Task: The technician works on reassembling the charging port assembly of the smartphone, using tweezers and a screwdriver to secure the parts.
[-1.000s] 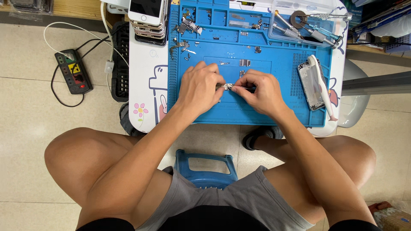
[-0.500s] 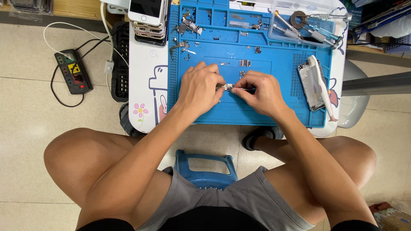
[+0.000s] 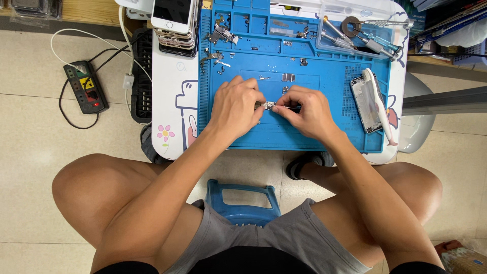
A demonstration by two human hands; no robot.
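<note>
Both hands meet over the middle of a blue repair mat (image 3: 335, 137) on a small white table. My left hand (image 3: 237, 105) pinches a small metal part (image 3: 267, 105) between its fingertips. My right hand (image 3: 308, 112) grips a thin dark tool whose tip touches that part; the tool's kind is hard to tell. Small metal brackets (image 3: 287, 77) lie on the mat just beyond the hands.
A stack of phones (image 3: 175, 23) stands at the table's far left. An opened phone body with a white tool (image 3: 375, 101) lies at the mat's right. Screwdrivers sit in a clear tray (image 3: 355, 30). A power strip (image 3: 85, 87) lies on the floor at the left. Between my knees is a blue stool (image 3: 242, 203).
None of the objects moved; both hands stay together on the small part with only slight finger shifts.
</note>
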